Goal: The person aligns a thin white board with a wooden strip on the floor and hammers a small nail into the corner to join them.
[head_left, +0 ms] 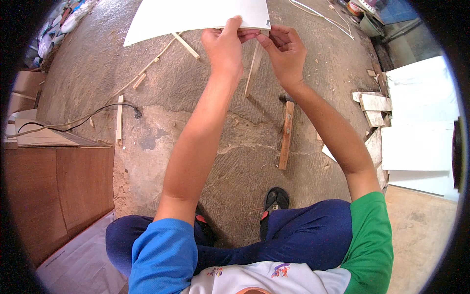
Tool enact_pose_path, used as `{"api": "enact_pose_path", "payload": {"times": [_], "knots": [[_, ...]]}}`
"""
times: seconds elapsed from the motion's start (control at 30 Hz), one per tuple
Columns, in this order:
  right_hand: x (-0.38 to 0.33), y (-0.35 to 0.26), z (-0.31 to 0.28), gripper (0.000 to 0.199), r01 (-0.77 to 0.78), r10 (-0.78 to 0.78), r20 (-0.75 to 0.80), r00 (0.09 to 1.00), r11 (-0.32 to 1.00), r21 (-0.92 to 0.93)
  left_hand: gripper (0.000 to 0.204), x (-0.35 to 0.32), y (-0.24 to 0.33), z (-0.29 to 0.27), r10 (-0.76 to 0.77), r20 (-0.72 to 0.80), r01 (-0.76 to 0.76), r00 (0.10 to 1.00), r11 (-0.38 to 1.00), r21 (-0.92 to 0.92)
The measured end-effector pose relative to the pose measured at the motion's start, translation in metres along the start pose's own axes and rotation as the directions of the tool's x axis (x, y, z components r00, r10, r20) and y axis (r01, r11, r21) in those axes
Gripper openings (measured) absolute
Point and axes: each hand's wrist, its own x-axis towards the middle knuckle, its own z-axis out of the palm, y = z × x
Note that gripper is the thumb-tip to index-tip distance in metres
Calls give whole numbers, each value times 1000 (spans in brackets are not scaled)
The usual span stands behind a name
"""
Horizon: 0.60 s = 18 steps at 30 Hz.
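A hammer (286,139) is borne by the rough concrete floor (240,179), with a pale wood strip (120,120) and a black cable's end (137,113) laid to its left and wood scraps (376,103) heaped to its right.

One person shows two forearms (193,132), one left hand (223,46) and one right hand (286,54). The hands share one white board (196,13), with one stick (253,71) below it. The clothing counts as one shirt (245,281) with two sleeves (164,250), one pair of trousers (313,225) and two sandals (277,197). On the floor there are one hammer (286,139), one plug (138,114) and, to the left, at least four wood strips (119,120). At right stand at least two white panels (416,147) and at least three wood offcuts (375,102), overlapping too much for an exact count.
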Motion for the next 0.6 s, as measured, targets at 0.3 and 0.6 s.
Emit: {"api": "enact_pose_path", "payload": {"times": [0.3,0.6], "knots": [[-6,13,-22,34,-59,63,-106,992,998,36,15,3,1,-2,0,-43,0,999,1000,6],[-207,97,-146,55,-298,788,92,609,335,-894,16,-5,2,5,-17,-46,19,999,999,46]]}}
